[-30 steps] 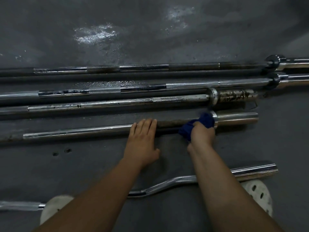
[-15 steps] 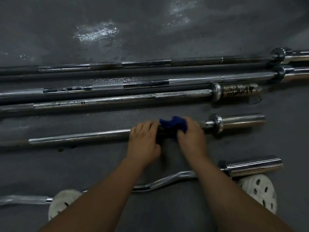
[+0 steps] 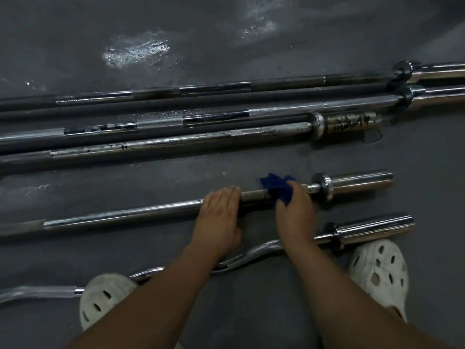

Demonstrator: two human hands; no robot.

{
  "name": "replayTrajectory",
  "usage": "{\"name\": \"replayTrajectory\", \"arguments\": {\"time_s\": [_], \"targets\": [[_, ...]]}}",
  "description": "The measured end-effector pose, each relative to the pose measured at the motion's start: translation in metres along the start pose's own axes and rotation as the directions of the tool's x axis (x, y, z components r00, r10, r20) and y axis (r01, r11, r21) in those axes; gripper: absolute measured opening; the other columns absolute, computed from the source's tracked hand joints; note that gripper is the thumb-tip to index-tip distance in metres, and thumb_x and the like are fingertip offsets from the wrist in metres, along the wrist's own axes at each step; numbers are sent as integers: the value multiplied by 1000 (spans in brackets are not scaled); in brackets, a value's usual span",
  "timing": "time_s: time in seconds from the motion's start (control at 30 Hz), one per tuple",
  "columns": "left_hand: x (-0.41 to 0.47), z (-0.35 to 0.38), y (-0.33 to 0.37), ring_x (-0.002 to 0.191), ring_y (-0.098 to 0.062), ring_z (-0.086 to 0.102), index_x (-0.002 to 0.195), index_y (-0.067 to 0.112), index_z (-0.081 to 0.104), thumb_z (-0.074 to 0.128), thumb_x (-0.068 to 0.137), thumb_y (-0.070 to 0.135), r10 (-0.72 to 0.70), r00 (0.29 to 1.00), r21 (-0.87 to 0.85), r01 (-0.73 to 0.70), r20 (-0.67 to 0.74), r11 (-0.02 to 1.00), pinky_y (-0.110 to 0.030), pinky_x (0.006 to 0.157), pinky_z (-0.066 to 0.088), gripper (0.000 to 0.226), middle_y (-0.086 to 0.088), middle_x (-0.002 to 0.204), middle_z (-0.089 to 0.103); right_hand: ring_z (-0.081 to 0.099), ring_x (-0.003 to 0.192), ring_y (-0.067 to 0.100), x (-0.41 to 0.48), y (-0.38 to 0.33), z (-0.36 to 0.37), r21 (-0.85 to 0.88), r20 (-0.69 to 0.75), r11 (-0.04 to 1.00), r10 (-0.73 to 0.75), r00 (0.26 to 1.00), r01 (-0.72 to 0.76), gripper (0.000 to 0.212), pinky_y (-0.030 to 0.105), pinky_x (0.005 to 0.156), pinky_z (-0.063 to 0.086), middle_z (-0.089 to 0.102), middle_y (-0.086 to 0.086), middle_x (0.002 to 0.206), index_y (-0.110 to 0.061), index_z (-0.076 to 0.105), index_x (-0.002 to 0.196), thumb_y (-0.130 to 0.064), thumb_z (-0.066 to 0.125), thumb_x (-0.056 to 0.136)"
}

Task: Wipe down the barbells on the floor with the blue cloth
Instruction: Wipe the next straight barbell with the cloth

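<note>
Several chrome barbells lie side by side on the dark floor. The nearest straight barbell (image 3: 125, 212) runs left to right, with its sleeve (image 3: 362, 183) at the right end. My left hand (image 3: 219, 215) rests on its shaft with straight fingers laid over the bar. My right hand (image 3: 294, 212) holds the bunched blue cloth (image 3: 275, 187) wrapped round the shaft, a little left of the collar. Behind it lie a rusty-sleeved barbell (image 3: 176, 143) and two longer barbells (image 3: 214, 117) (image 3: 276, 84).
A curl bar (image 3: 254, 254) with a chrome sleeve lies just in front of my hands, between them and my feet. My white perforated clogs (image 3: 377, 273) (image 3: 100, 298) stand on the grey floor either side of my arms. Wet shiny patches (image 3: 136, 52) mark the floor beyond the bars.
My right hand slid the cloth left along the shaft until it met my left hand, then back right toward the collar. My left hand stayed on the bar.
</note>
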State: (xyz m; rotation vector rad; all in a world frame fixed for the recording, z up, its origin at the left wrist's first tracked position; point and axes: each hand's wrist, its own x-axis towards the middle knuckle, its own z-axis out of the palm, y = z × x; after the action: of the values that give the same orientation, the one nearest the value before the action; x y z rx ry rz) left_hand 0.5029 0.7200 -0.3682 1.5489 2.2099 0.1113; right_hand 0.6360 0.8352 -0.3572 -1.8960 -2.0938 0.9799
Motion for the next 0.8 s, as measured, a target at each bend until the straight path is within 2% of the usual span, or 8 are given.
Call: {"name": "replayTrajectory", "arguments": {"time_s": [0.13, 0.2, 0.3, 0.43, 0.53, 0.6, 0.73, 0.8], "targets": [[-8, 8, 5, 141, -28, 33, 152, 6, 29, 60, 75, 40, -17, 1000, -15, 17, -16, 1000, -44, 121, 17, 89, -12, 153, 37, 62, 102, 25, -33, -29, 29, -2, 315, 973, -217, 924, 229, 37, 41, 88, 52, 63, 3, 115, -29, 53, 124, -25, 57, 88], [-11, 7, 5, 143, -26, 28, 154, 6, 23, 60, 76, 34, -8, 1000, -28, 9, 14, 1000, -40, 123, 10, 91, -11, 156, 32, 61, 105, 26, -23, -20, 18, -57, 273, 971, -208, 939, 232, 42, 41, 89, 51, 62, 3, 120, -31, 51, 129, -24, 57, 88], [-18, 4, 2, 147, -24, 21, 156, 9, 16, 58, 78, 29, 14, 999, -24, -13, 35, 1000, -37, 124, 7, 91, -9, 160, 24, 61, 105, 28, -30, 0, 2, -95, 166, 992, -67, 984, 84, 56, 40, 89, 51, 58, 6, 125, -34, 43, 141, -19, 57, 89], [-27, 2, 6, 152, -24, 9, 157, 10, 8, 59, 81, 31, 43, 996, -4, -43, 81, 999, -36, 124, 2, 94, -9, 165, 10, 57, 117, 23, -46, -8, -3, -8, 401, 979, -182, 898, 203, 54, 28, 98, 44, 58, 6, 133, -25, 49, 141, -13, 59, 89], [-39, -4, 7, 152, -25, 7, 157, 9, 8, 57, 85, 32, 46, 993, 47, -52, 110, 998, -37, 124, 4, 91, -10, 165, 7, 61, 94, 12, -49, -9, -17, 184, 265, 978, -143, 954, 95, 34, 15, 77, 42, 66, 1, 111, -29, 60, 111, -5, 56, 86], [-48, -9, 4, 152, -25, 9, 157, 10, 11, 57, 86, 34, 37, 992, 71, -45, 121, 996, -38, 124, 7, 88, -10, 165, 8, 61, 85, 13, -60, -6, -18, 243, 162, 970, -67, 984, 26, 21, 16, 67, 41, 64, 1, 98, -25, 57, 98, -7, 54, 88], [-62, -20, -4, 151, -24, 12, 157, 11, 14, 54, 84, 37, -1, 991, 134, -18, 137, 991, -38, 123, 11, 88, -8, 165, 11, 57, 93, 22, -76, -1, -18, 297, 144, 952, 35, 989, -77, 27, 28, 87, 46, 54, 11, 112, -17, 62, 111, -8, 57, 86], [-72, -26, -3, 151, -24, 13, 157, 13, 15, 55, 83, 39, -20, 989, 153, -3, 147, 988, -38, 123, 12, 89, -7, 165, 12, 61, 92, 26, -85, 2, -24, 308, 138, 943, 88, 987, -127, 28, 35, 90, 52, 56, 14, 111, -13, 63, 110, -10, 59, 83]]}}
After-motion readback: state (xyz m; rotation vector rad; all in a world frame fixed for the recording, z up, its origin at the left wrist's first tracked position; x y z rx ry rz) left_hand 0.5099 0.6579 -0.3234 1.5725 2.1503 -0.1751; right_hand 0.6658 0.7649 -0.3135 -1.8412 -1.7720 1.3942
